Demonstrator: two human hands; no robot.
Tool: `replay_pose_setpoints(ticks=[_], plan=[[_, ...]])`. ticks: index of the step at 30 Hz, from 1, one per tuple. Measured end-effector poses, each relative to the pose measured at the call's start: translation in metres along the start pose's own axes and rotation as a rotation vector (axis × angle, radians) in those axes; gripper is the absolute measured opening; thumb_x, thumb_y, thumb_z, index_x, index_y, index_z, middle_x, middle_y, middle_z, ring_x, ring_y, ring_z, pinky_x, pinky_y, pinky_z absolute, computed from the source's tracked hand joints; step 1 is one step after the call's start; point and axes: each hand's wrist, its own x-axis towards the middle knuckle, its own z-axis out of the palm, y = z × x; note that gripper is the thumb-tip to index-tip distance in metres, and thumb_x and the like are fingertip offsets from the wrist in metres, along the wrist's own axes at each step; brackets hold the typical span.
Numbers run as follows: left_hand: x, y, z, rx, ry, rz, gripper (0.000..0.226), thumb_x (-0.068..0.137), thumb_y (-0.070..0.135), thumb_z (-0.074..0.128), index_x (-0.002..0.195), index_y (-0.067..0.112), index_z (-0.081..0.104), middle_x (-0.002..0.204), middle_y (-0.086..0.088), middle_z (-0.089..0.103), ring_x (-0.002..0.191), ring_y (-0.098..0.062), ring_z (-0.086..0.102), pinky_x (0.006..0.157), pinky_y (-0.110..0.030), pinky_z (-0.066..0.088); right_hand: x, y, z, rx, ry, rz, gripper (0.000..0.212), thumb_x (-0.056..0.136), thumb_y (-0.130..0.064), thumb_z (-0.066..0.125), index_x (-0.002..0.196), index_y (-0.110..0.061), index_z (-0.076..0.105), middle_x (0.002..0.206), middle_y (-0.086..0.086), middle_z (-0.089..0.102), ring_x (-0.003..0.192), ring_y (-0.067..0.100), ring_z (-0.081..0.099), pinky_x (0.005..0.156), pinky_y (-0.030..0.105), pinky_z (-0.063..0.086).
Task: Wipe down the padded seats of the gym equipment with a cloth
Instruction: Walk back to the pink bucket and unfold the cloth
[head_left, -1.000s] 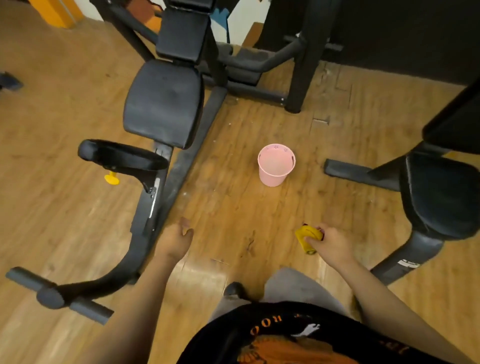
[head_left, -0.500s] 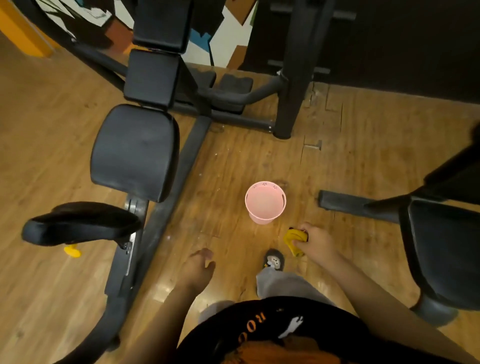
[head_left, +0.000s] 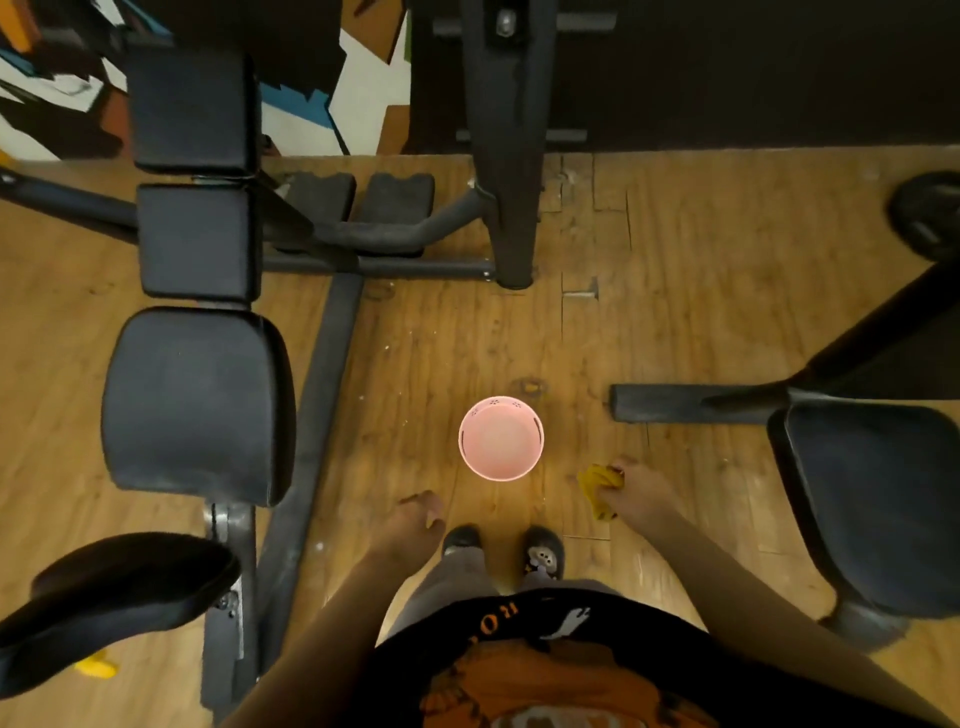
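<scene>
A black padded seat of a gym machine lies to my left, with two black back pads beyond it and a curved black pad nearer me. Another black padded seat is at the right. My right hand hangs between the pink bucket and the right seat, gripping a crumpled yellow cloth. My left hand hangs loosely curled and holds nothing, to the right of the left machine's frame.
A pink bucket stands on the wooden floor just ahead of my feet. Black machine frames and a floor bar flank the gap. A dark upright post and a painted wall are ahead. A yellow knob shows lower left.
I have stepped forward and the view has tilted down, so the bucket is now right in front of my feet. Both hands hang lower beside me; the cloth stays in my right hand.
</scene>
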Motion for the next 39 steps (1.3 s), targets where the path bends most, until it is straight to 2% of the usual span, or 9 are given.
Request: replay_pose_setpoints(ticks=[5, 10, 15, 20, 22, 27, 32, 36, 39], plan=[[0.025, 0.029, -0.025, -0.119, 0.026, 0.080, 0.016, 0.091, 0.010, 0.057, 0.084, 0.024, 0.059, 0.098, -0.001, 0.063, 0.104, -0.026, 0.061, 0.088, -0.030, 0.046, 0.008, -0.009, -0.016, 0.183, -0.003, 0.038, 0.034, 0.085, -0.030, 0.066, 0.115, -0.017, 0.057, 0.094, 0.000, 0.062, 0.088, 0.019, 0.060, 0.071, 0.027, 0.044], [0.026, 0.110, -0.092, -0.497, 0.117, 0.272, 0.025, 0.089, 0.005, 0.062, 0.107, 0.023, 0.062, 0.113, -0.001, 0.064, 0.114, -0.024, 0.059, 0.101, -0.038, 0.046, -0.007, -0.082, -0.089, 0.600, 0.199, -0.147, 0.018, 0.092, -0.020, 0.062, 0.099, -0.013, 0.047, 0.081, -0.005, 0.051, 0.076, 0.008, 0.053, 0.060, 0.016, 0.041], [0.003, 0.168, -0.152, -0.631, 0.036, 0.484, 0.063, 0.085, -0.007, 0.055, 0.135, 0.029, 0.046, 0.137, 0.009, 0.052, 0.125, -0.007, 0.049, 0.105, -0.033, 0.043, -0.041, -0.150, -0.147, 1.232, -0.112, -0.395, 0.017, 0.084, -0.027, 0.062, 0.093, -0.014, 0.055, 0.086, 0.000, 0.061, 0.078, 0.009, 0.062, 0.068, 0.023, 0.052], [-0.020, 0.182, -0.169, -0.973, -0.219, 0.587, 0.049, 0.087, 0.014, 0.056, 0.136, 0.012, 0.049, 0.136, -0.010, 0.056, 0.125, -0.024, 0.054, 0.104, -0.038, 0.045, -0.062, -0.183, -0.148, 1.549, -0.370, -0.466, 0.034, 0.085, -0.025, 0.060, 0.115, -0.010, 0.061, 0.112, 0.010, 0.066, 0.101, 0.020, 0.065, 0.078, 0.030, 0.056], [-0.025, 0.178, -0.169, -1.030, -0.211, 0.577, 0.042, 0.090, 0.018, 0.054, 0.130, 0.008, 0.052, 0.131, -0.013, 0.059, 0.121, -0.026, 0.056, 0.104, -0.040, 0.044, -0.066, -0.190, -0.137, 1.647, -0.426, -0.435, 0.046, 0.077, -0.031, 0.074, 0.115, -0.009, 0.061, 0.113, 0.012, 0.066, 0.098, 0.021, 0.066, 0.075, 0.031, 0.056], [-0.030, 0.156, -0.166, -1.105, -0.144, 0.551, 0.030, 0.086, 0.024, 0.062, 0.113, 0.011, 0.059, 0.113, -0.007, 0.066, 0.108, -0.021, 0.062, 0.095, -0.034, 0.050, -0.078, -0.197, -0.125, 1.389, -0.200, -0.378, 0.040, 0.071, -0.040, 0.068, 0.098, -0.010, 0.062, 0.096, 0.006, 0.067, 0.089, 0.018, 0.067, 0.075, 0.030, 0.055], [-0.036, 0.148, -0.171, -1.097, -0.145, 0.535, 0.046, 0.083, 0.025, 0.066, 0.128, 0.019, 0.057, 0.127, -0.004, 0.064, 0.120, -0.019, 0.059, 0.095, -0.029, 0.049, -0.085, -0.204, -0.134, 1.164, 0.076, -0.429, 0.012, 0.090, -0.019, 0.060, 0.081, -0.012, 0.062, 0.072, -0.006, 0.066, 0.069, 0.006, 0.063, 0.062, 0.020, 0.051], [-0.043, 0.155, -0.173, -1.018, -0.118, 0.538, 0.038, 0.091, 0.026, 0.058, 0.128, 0.019, 0.058, 0.125, 0.001, 0.066, 0.119, -0.016, 0.060, 0.097, -0.027, 0.049, -0.085, -0.202, -0.142, 1.197, 0.121, -0.428, 0.012, 0.090, -0.020, 0.060, 0.079, -0.015, 0.062, 0.074, 0.003, 0.060, 0.070, 0.011, 0.061, 0.064, 0.025, 0.051], [-0.046, 0.164, -0.177, -1.215, -0.133, 0.487, 0.040, 0.089, 0.020, 0.052, 0.128, 0.012, 0.057, 0.123, -0.003, 0.067, 0.115, -0.017, 0.063, 0.090, -0.024, 0.053, -0.087, -0.201, -0.148, 1.189, 0.123, -0.471, 0.014, 0.089, -0.022, 0.060, 0.078, -0.013, 0.060, 0.075, 0.013, 0.050, 0.070, 0.014, 0.056, 0.066, 0.025, 0.050]])
